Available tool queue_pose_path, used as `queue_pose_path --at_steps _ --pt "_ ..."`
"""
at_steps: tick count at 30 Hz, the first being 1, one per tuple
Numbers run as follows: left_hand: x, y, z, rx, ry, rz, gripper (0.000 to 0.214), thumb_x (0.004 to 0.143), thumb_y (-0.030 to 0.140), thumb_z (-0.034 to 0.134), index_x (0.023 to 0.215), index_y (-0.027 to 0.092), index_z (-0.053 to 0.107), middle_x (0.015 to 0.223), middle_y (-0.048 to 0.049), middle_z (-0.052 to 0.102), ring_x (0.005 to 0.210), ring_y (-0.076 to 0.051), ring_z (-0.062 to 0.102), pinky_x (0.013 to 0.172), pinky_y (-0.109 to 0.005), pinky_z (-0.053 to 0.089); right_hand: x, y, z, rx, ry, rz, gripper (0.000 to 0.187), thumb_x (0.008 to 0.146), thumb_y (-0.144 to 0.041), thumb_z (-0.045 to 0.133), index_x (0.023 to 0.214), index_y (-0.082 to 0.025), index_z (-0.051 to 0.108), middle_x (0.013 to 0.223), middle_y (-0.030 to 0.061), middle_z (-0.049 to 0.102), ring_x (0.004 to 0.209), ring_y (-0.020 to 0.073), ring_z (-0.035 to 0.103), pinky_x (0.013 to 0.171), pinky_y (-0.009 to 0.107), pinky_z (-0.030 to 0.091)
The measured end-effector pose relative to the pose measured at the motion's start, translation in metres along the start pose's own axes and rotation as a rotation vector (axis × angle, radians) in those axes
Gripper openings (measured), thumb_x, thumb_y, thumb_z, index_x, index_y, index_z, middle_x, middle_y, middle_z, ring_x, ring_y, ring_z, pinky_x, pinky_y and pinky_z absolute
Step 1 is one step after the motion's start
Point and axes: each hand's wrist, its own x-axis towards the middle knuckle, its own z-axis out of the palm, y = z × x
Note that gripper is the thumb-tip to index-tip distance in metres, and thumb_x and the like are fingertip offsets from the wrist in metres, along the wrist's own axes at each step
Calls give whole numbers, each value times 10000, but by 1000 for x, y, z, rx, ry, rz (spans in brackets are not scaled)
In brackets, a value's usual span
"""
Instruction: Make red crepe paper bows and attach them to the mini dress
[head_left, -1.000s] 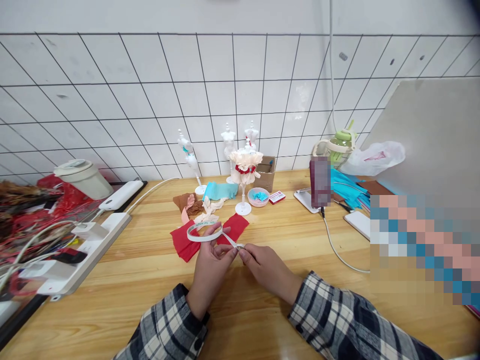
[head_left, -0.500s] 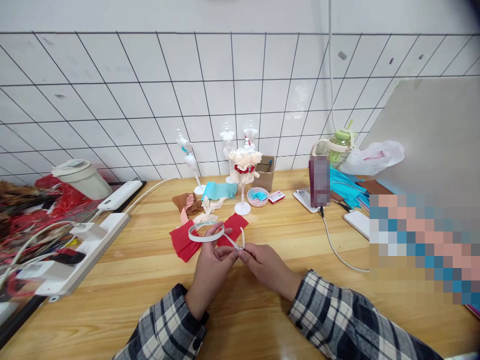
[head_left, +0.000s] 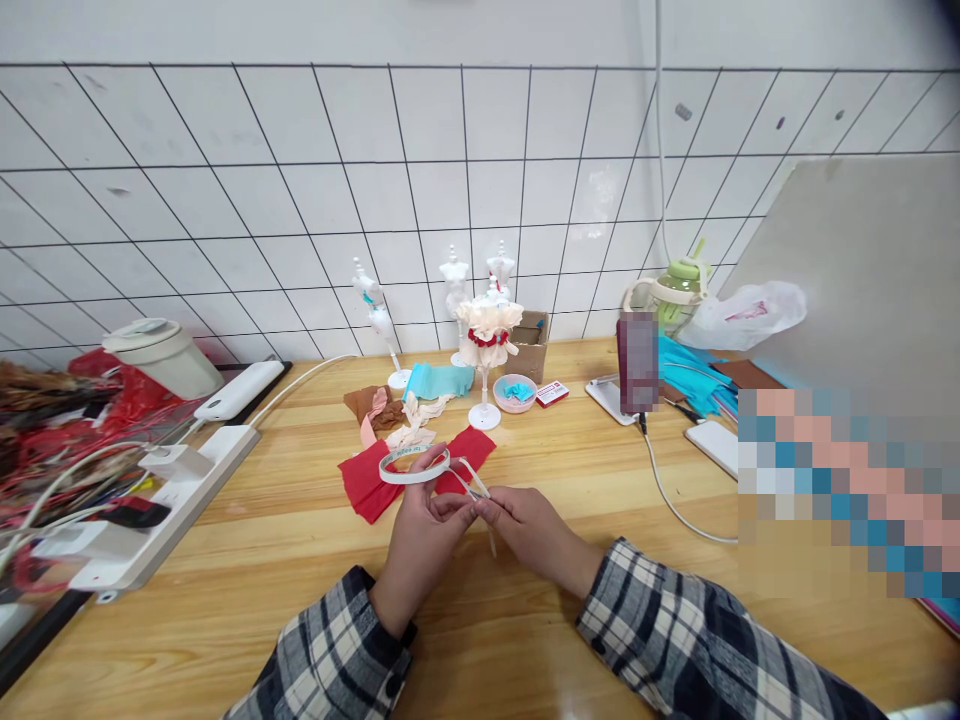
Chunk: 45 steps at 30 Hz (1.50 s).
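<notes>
My left hand [head_left: 422,530] is closed around a thin roll of white tape [head_left: 415,477], probably double-sided, with printing on its inner core. A loose strip [head_left: 472,473] runs from the roll and loops down to my fingertips. My right hand [head_left: 529,525] pinches the strip against the left fingertips, and its short free end hangs below them. Just beyond the hands lie two red fabric pieces [head_left: 367,485]. Behind them stands a small white dress form [head_left: 485,385] with cream ruffled fabric and a red band.
More small dress forms [head_left: 454,285] stand by the tiled wall. Around them are teal cloth [head_left: 439,381], brown cloth [head_left: 367,408], a pink dish [head_left: 516,394] and a cardboard box [head_left: 531,350]. A phone [head_left: 636,365] stands to the right; a power strip [head_left: 172,510] lies left.
The strip's free end, which stuck up above my fingertips, now points down below them, and the strip bows into a loop. Both hands stay nearly in place.
</notes>
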Motion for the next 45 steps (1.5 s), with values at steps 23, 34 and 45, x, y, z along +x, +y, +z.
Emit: queue_pose_path --at_steps 23,34,45 --pt "8 3 -10 -51 131 52 762 698 258 736 1342 202 333 947 -77 721 910 -187 682 860 -351 511 8 13 -9 169 413 170 213 846 -327 493 694 -187 544 622 -24 527 589 130 479 559 245 357" --pt "-6 5 2 38 7 23 832 699 265 730 1387 182 270 863 -56 719 864 -194 698 805 -319 544 4 3 -10 117 345 -163 58 827 -243 598 815 -193 625 865 32 626 825 161 577 739 272 444" --pt "0 6 -1 -4 60 35 881 666 240 756 1399 212 267 989 -87 706 811 -175 701 771 -301 549 1 -1 -11 53 461 -97 377 840 -295 571 1207 -220 524 1104 81 576 905 191 554 753 308 449"
